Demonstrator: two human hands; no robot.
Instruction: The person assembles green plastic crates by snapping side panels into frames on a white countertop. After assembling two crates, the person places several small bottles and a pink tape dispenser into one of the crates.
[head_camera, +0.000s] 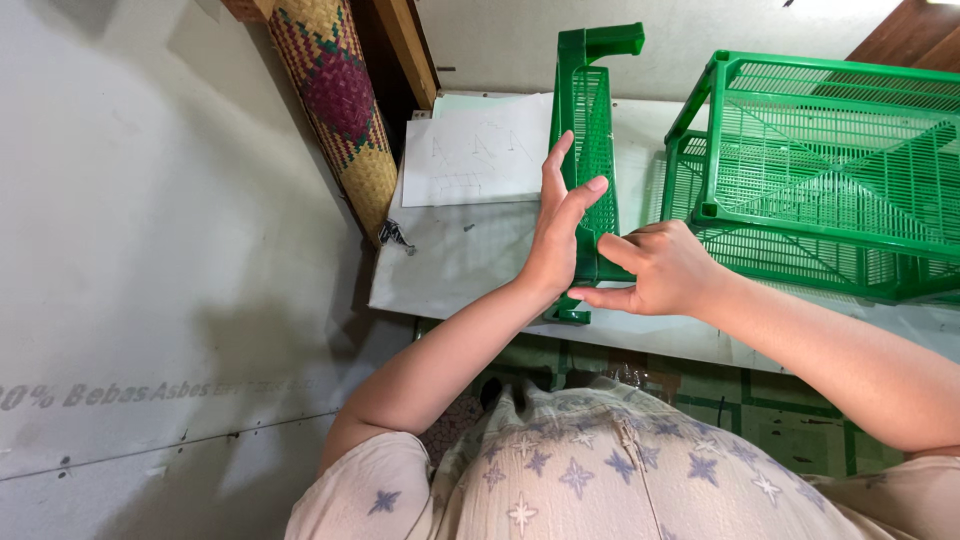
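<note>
Grey sheet serves as counter (450, 270), set against a pale wall, green-lined tile floor showing below its near edge. Green slatted plastic panel (590, 140) stands upright on edge near the counter's middle, running from near edge toward the wall. Left hand (558, 225) open, fingers spread, palm flat against the panel's left face. Right hand (660, 268) curled, fingers closed on the panel's lower near end from the right side; the two hands just beside each other. Green plastic rack (820, 160), already boxed together, sits at the counter's right end. White paper sheet (478, 150) with faint pencil drawing lies at the far left corner. Rolled woven mat (340, 110) leans beside the counter's left edge.
</note>
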